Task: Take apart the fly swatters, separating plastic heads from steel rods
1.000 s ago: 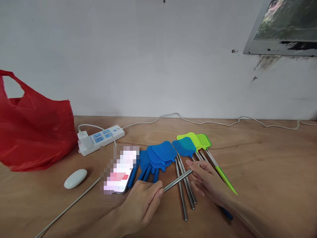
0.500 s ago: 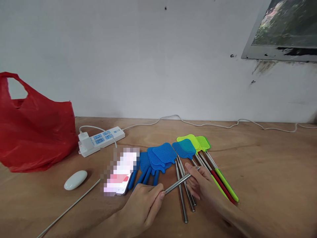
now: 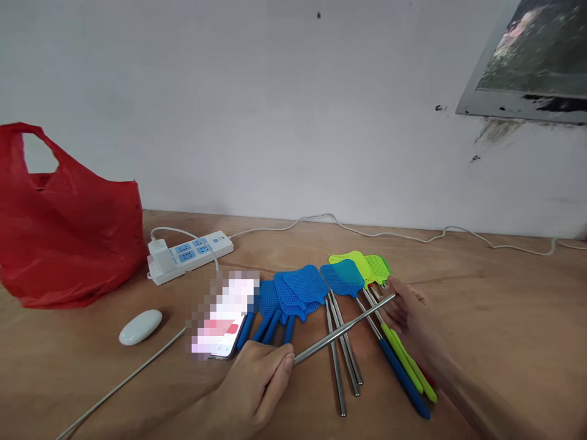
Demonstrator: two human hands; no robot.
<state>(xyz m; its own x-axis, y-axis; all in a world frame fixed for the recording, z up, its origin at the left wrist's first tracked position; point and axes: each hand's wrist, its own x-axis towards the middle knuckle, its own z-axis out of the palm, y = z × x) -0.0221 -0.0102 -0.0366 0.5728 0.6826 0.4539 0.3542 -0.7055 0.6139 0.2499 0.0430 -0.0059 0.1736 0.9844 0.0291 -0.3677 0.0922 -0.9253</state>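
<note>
My left hand (image 3: pixel 257 388) is closed around the thick lower end of a telescopic metal rod (image 3: pixel 339 330). The rod slants up to the right, where my right hand (image 3: pixel 411 324) pinches its thin end. Beneath it lie several loose metal rods (image 3: pixel 336 370). Blue mesh fly swatter heads (image 3: pixel 306 286) overlap in a pile left of them, near blue handles (image 3: pixel 271 330) partly hidden by my left hand. Right of the rods lie a blue fly swatter (image 3: pixel 342 278) with its rod and handle, and yellow-green fly swatters (image 3: pixel 360 261), partly covered by my right hand.
A phone (image 3: pixel 227 324) with a lit, blurred screen lies left of the blue pile. Behind it is a white power strip (image 3: pixel 192 255). A white mouse-shaped object (image 3: pixel 140 327), a cable (image 3: pixel 123 386) and a red plastic bag (image 3: pixel 73 238) are at the left. A wall (image 3: pixel 293 110) stands behind the table.
My right hand has moved up and right, and the rod between my hands now shows longer. My left hand has shifted slightly left. The blue handle at the right has come into view.
</note>
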